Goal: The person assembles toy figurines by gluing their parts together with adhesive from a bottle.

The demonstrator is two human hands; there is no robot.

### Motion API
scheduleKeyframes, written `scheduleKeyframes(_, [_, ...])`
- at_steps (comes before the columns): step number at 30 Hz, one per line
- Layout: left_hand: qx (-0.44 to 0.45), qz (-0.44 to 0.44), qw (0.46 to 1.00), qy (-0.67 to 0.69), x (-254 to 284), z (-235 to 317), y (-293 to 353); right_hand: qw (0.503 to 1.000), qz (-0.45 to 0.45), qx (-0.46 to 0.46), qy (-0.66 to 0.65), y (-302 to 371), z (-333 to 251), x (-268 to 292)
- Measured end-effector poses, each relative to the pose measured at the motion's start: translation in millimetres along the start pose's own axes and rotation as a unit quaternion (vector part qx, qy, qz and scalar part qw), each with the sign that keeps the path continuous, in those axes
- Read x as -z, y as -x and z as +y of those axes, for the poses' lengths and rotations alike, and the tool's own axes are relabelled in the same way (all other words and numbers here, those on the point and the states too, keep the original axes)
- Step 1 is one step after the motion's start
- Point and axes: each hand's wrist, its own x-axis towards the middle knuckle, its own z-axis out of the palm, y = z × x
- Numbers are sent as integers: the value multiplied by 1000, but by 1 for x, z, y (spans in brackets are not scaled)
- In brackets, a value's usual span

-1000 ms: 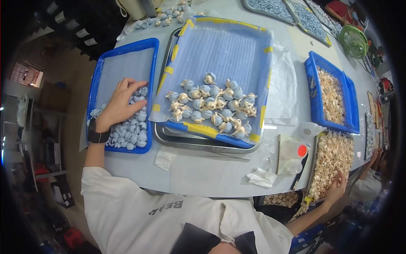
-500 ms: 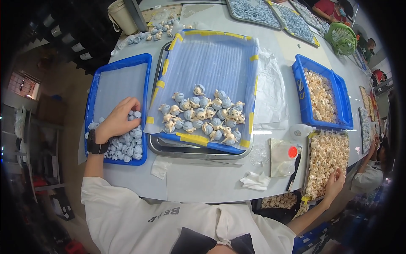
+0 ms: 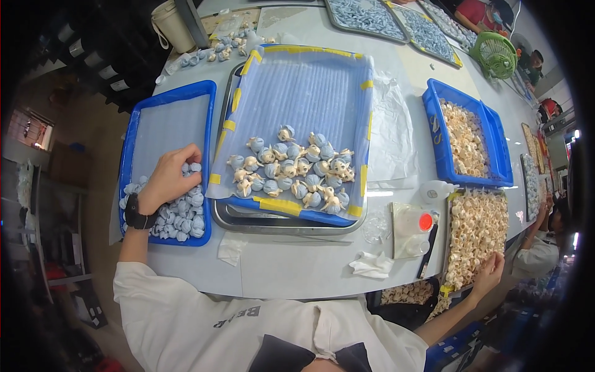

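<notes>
My left hand (image 3: 167,180) reaches into a blue tray (image 3: 212,124) on the left, over a heap of pale blue, ball-shaped pieces (image 3: 180,220). Its fingers curl around one small blue ball-shaped piece (image 3: 194,167) at the heap's upper edge. Over on the right, my right hand (image 3: 487,277) is at the near right edge of a tray heaped with cream, cup-like pieces (image 3: 477,232). Its fingertips are drawn together, and what lies between them is too small to make out. Between my hands, a cloth-lined tray (image 3: 304,87) with yellow tape bears several small blue-and-cream figures (image 3: 288,166).
A blue bin (image 3: 437,133) of cream pieces stands at the right. Near it are a white squeeze bottle (image 3: 436,191), a red-capped container (image 3: 425,222), a black pen-like stick (image 3: 427,251) and crumpled tissue (image 3: 372,265). A green fan (image 3: 494,54) and other people are farther off.
The whole view has shifted slightly left. My right hand has moved a little down along the cream pieces' tray edge; my left hand stays at the blue heap, nearly unmoved.
</notes>
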Motion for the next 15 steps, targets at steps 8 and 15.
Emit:
scheduleKeyframes(8, [-12,22,1000,7,-3,-3,-1,993,114,6,-2,6,-21,-4])
scheduleKeyframes(15, [47,146,971,183,4,-26,1,869,186,-116,-444,20,-7,13])
